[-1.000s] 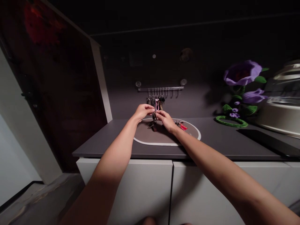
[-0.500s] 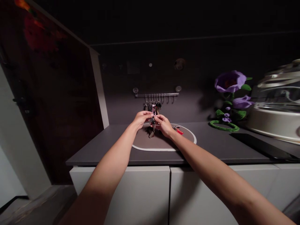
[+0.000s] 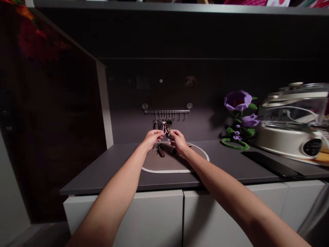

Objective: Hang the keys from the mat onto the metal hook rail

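My left hand (image 3: 153, 138) is closed, its fingertips pinching a pink strap (image 3: 164, 127) just in front of the hanging keys. A small gap to the right, my right hand (image 3: 179, 140) pinches a key ring (image 3: 169, 130); the keys on it are partly hidden by my fingers. Both hands are raised over an oval brown mat (image 3: 164, 166) with a white border. On the mat, below and between the hands, lie keys with a brown fob (image 3: 161, 152). More keys (image 3: 156, 122) hang close behind, from a clear hook rail (image 3: 167, 111) on the wall.
A purple flower ornament (image 3: 238, 101) with a green ring base stands on the dark counter (image 3: 102, 171) to the right. Beside it are a black flat slab (image 3: 271, 164) and a cream appliance (image 3: 280, 137) with a transparent top. A shelf (image 3: 180, 9) runs overhead.
My hands were together at the strap and keys; they have drawn apart, the key ring in the right and the strap in the left. The view has tilted up.
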A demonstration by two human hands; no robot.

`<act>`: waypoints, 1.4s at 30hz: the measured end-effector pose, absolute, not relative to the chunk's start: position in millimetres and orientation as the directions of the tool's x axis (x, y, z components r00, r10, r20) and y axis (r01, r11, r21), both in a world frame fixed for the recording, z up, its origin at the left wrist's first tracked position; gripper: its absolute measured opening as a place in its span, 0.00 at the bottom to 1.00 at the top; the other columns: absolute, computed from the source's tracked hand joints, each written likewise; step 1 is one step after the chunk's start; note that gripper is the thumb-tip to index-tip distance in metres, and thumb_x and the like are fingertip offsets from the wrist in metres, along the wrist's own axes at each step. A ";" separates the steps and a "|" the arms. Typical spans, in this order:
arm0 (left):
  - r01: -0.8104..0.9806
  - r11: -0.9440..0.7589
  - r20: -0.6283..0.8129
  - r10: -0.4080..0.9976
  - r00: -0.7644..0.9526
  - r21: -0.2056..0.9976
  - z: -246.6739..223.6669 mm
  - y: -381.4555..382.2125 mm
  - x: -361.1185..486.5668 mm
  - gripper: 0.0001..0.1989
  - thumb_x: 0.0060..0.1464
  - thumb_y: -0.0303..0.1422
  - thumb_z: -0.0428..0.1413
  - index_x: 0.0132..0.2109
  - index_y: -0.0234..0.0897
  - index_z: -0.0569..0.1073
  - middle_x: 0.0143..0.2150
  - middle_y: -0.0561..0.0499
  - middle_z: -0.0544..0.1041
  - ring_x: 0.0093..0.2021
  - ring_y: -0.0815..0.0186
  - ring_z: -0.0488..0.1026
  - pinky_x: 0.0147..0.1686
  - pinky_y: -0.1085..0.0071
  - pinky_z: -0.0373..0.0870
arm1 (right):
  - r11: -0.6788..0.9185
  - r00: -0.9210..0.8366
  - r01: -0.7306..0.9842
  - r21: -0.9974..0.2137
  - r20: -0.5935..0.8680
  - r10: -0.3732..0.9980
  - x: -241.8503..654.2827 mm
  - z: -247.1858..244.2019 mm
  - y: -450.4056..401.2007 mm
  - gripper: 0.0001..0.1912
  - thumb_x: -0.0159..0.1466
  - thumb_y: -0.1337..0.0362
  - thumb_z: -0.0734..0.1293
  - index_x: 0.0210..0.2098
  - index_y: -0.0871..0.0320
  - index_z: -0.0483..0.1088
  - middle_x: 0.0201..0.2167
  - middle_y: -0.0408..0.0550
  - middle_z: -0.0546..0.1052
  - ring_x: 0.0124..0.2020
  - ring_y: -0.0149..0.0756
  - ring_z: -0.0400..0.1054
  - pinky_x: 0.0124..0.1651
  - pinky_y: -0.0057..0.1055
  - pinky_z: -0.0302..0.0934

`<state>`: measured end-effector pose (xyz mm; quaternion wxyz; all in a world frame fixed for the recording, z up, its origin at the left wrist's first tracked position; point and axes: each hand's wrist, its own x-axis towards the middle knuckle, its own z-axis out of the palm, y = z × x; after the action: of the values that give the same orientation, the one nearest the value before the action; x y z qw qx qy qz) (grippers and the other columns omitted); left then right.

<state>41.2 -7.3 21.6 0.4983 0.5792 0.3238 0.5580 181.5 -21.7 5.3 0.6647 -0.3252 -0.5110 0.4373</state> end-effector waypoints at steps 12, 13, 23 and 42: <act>0.231 -0.393 0.368 0.919 0.142 0.890 13.7 -3.4 46.1 0.04 0.46 0.23 0.52 0.27 0.30 0.71 0.22 0.53 0.70 0.19 0.76 0.64 0.21 0.79 0.59 | 0.496 0.348 -0.124 -0.860 0.430 0.833 193.9 65.8 16.6 0.03 0.57 0.65 0.61 0.31 0.57 0.63 0.22 0.37 0.66 0.17 0.22 0.62 0.18 0.19 0.56; 0.281 -0.414 0.389 0.910 0.143 0.866 12.9 -2.6 45.9 0.04 0.46 0.23 0.52 0.27 0.30 0.71 0.21 0.53 0.70 0.19 0.76 0.64 0.22 0.78 0.59 | 0.493 0.365 -0.122 -0.861 0.423 0.829 194.2 69.3 19.9 0.03 0.57 0.65 0.61 0.31 0.57 0.63 0.22 0.37 0.66 0.17 0.22 0.62 0.18 0.19 0.55; 0.587 -0.520 0.515 0.835 0.195 0.621 7.1 10.5 41.3 0.06 0.45 0.25 0.53 0.27 0.32 0.75 0.22 0.51 0.73 0.25 0.71 0.68 0.29 0.76 0.62 | 0.432 0.468 -0.214 -0.876 0.296 0.833 192.4 76.9 51.3 0.02 0.56 0.69 0.61 0.30 0.58 0.64 0.18 0.36 0.65 0.14 0.22 0.60 0.16 0.19 0.54; 0.654 -0.495 0.516 0.837 0.181 0.573 7.6 10.9 35.8 0.07 0.46 0.25 0.53 0.28 0.33 0.76 0.22 0.51 0.72 0.25 0.70 0.67 0.30 0.74 0.61 | 0.407 0.444 -0.241 -0.881 0.273 0.853 199.6 47.2 77.4 0.03 0.58 0.66 0.60 0.32 0.58 0.64 0.17 0.36 0.64 0.14 0.22 0.59 0.17 0.20 0.55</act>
<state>35.8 10.9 7.6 0.1116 0.7603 0.4902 0.4114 199.6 77.4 47.2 0.7479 -0.4032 -0.3798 0.3657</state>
